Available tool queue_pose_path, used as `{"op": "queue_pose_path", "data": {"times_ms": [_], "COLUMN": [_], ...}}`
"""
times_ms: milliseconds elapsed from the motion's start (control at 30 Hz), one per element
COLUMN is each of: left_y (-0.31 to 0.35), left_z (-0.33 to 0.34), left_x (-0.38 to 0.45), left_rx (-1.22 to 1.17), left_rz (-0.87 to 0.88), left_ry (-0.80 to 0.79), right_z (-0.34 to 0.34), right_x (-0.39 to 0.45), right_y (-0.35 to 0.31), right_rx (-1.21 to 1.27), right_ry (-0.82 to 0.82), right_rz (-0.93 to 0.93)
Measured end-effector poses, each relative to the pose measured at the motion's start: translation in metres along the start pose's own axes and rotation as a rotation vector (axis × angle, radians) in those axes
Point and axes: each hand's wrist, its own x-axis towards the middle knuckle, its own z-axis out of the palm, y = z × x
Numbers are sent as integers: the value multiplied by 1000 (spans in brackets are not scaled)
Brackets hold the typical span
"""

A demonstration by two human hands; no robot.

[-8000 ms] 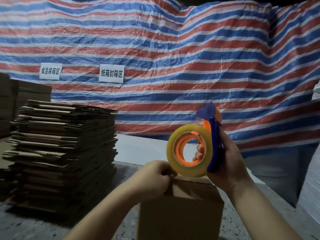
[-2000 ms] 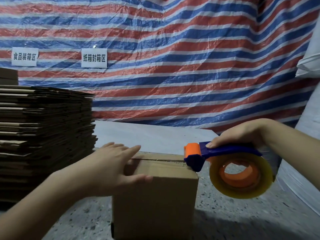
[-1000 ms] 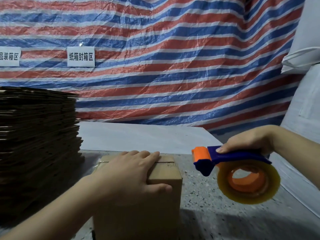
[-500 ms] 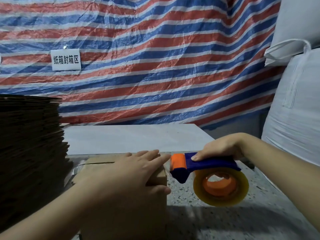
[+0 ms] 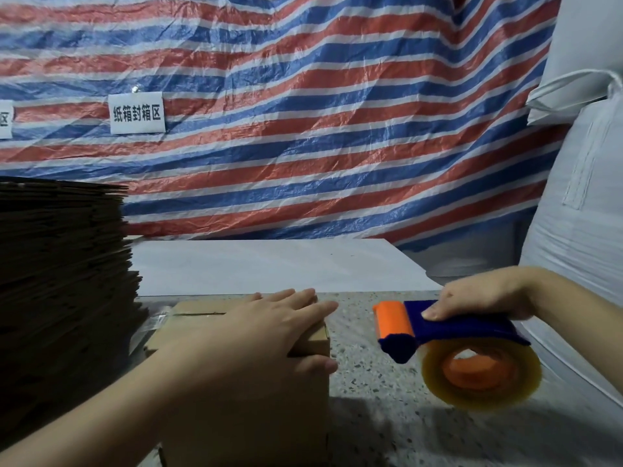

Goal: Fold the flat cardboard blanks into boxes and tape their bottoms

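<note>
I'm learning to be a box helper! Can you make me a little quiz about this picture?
1. True or false: the left hand lies flat on top of the cardboard box.
2. What does the right hand grip?
A. a pair of scissors
B. the tape dispenser
C. a marker
3. Fill in: the stack of flat cardboard blanks stands to the ____ of the box.

Key:
1. True. The fingers are straight and rest on the box top.
2. B. It is blue and orange, with a roll of clear tape under it, held apart from the box.
3. Left.
</note>
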Motion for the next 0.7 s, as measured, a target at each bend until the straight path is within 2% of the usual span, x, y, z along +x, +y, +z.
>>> {"op": "queue_pose_path", "data": {"times_ms": [100, 200, 300, 400, 467, 567, 700], "left_y": [-1, -1, -3, -4, -3, -2, -4], "left_z": [-1, 0, 2, 2, 1, -5, -17], "left_x": [1, 2, 4, 3, 3, 3, 9], "left_rx": [-9, -18, -42, -41, -23, -78, -200], "left_rz": [5, 23, 34, 39, 40, 29, 24], "left_ry": [-2, 15, 34, 45, 39, -5, -72], "right_z": [1, 11, 29, 49, 55, 63, 110], "right_x": [0, 2, 11, 19, 18, 9, 9], "right_y": [-32, -59, -76, -76, -63, -46, -20], "right_rx": [-209, -443, -651, -875, -823, -586, -599], "right_ry": [26, 175, 325, 351, 333, 381, 526], "right_rz": [79, 144, 132, 156, 205, 234, 262]}}
